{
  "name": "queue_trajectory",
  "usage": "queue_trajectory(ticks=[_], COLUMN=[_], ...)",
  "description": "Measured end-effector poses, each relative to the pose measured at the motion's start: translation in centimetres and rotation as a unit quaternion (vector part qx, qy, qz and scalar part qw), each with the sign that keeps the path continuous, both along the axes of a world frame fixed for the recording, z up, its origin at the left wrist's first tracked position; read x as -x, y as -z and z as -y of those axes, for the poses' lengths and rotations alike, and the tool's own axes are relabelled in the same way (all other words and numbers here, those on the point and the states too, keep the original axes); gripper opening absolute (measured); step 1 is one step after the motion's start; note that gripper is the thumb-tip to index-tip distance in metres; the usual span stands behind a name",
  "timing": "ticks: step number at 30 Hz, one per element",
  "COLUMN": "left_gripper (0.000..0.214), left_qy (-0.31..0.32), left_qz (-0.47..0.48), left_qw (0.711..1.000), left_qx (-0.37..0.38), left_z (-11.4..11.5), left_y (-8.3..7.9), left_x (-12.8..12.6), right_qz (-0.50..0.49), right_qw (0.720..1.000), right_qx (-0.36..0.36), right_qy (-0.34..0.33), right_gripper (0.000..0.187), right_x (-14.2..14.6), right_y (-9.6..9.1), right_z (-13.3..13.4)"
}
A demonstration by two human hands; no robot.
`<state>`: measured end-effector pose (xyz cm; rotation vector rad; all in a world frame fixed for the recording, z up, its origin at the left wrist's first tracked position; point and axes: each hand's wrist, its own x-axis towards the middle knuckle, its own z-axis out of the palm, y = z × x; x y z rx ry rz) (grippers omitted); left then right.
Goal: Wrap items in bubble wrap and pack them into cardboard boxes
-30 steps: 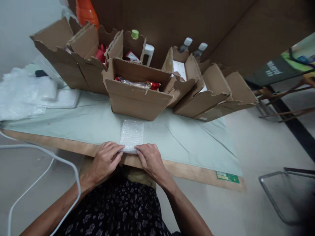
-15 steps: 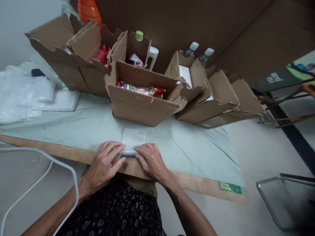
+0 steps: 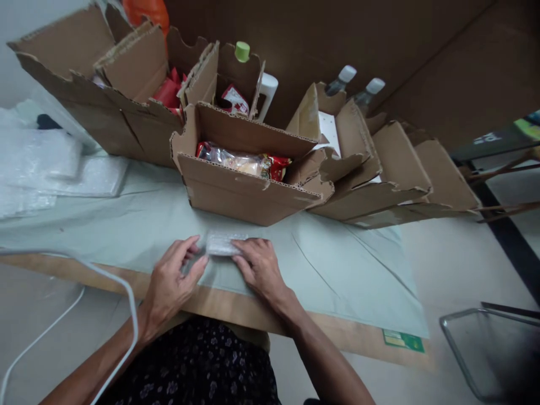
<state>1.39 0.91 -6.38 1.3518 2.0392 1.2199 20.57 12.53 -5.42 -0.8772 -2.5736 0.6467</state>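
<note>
Bubbly clear plastic roll (image 3: 220,243), pinched in the grip of left hand (image 3: 171,279) and right hand (image 3: 260,268), on pale paper (image 3: 337,264)

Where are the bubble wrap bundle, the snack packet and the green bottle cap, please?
bubble wrap bundle (image 3: 220,243), head view, middle of the part showing between the hands.
snack packet (image 3: 242,162), head view, its clear middle, inside the front box.
green bottle cap (image 3: 242,51), head view, its top.

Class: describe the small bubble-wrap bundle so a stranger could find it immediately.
Start at the open cardboard box holding snack packets. Just in front of it, on the pale green sheet, lies the bubble-wrap bundle between the left hand and right hand. Unlike the flat wrap sheets far left, it is rolled small.
</note>
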Motion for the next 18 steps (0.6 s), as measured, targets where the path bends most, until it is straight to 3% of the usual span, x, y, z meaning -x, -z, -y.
queue_trajectory(ticks=[4,7,9,13,15,18], left_gripper=[0.054,0.052,0.042,0.035,0.041,0.046], left_qy=[-0.014,-0.003,0.018,0.128,0.166,0.177], left_qz=[0.257,0.323,0.279,0.102,0.043,-0.017], left_qw=[0.965,0.944,0.959,0.986,0.980,0.971], left_qx=[0.051,0.064,0.057,-0.038,-0.097,-0.160], left_z=[1.2,0.9,0.6,0.5,0.3,-0.6], left_y=[-0.6,-1.1,-1.5,-1.9,-2.1,-3.0], left_x=[-1.4,-2.2,-2.6,-3.4,-3.7,-3.3], right_qz=[-0.082,-0.124,-0.133,-0.103,-0.084,-0.081], right_qw=[0.986,0.979,0.980,0.977,0.976,0.980], right_qx=[0.130,0.155,0.143,0.187,0.196,0.174], right_qy=[0.067,0.035,0.025,-0.008,-0.033,-0.045], right_gripper=[0.019,0.012,0.018,0.071,0.060,0.020], right_x=[0.0,-0.6,-1.4,-2.9,-3.1,-3.5], right_y=[-1.3,-2.1,-2.5,-4.0,-5.2,-7.9], right_z=[1.8,3.4,3.8,3.1,2.4,0.5])
